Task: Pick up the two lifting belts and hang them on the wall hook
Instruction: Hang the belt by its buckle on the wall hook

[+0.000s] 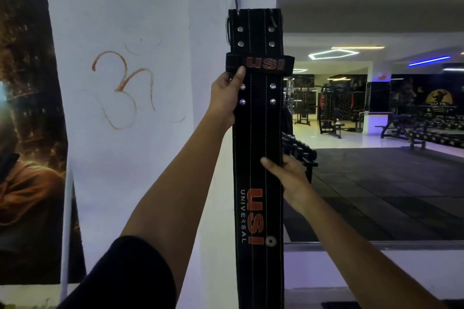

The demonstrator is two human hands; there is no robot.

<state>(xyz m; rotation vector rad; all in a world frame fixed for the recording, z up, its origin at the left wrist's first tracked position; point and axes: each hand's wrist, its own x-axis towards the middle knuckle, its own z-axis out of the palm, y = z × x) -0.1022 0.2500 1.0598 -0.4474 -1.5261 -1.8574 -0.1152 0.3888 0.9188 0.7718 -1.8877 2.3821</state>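
Note:
A long black lifting belt (258,138) with white stitching, steel rivets and red "USI" lettering hangs straight down against the corner of a white pillar. Its top end sits at a small metal wall hook (272,23). My left hand (226,99) grips the belt's left edge just under the loop that carries the logo. My right hand (288,178) holds the right edge lower down, thumb across the front. A metal buckle (228,30) peeks out behind the top left. A second belt cannot be told apart from the first.
The white pillar (130,133) bears an orange drawn symbol, with a dark poster (27,133) on its left. To the right lie a mirror or opening onto the gym floor, a dumbbell rack (301,150), benches and machines.

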